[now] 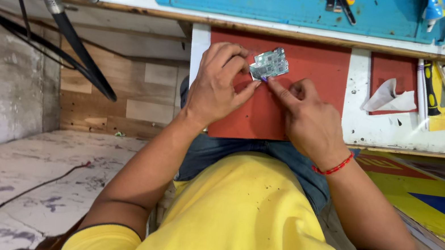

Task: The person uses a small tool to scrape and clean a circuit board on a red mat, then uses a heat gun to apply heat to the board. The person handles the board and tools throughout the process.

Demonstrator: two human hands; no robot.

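head view: your left hand (pixel 217 87) pinches the small circuit board (pixel 269 64) at 12 o'clock; your right hand (pixel 306 119) grips a thin tool (pixel 263 79) touching its edge, over the red mat (pixel 305 61).

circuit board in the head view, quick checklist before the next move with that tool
1. Circuit board held steady: ok, left hand pinches its left edge.
2. Board supported: ok, it is over the red mat.
3. Tool tip at the board: ok, at its lower edge in the right hand.
4. Exact contact point: cannot tell, too small.
5. Room around the board: ok, white cloth and yellow-handled tools lie well to the side.
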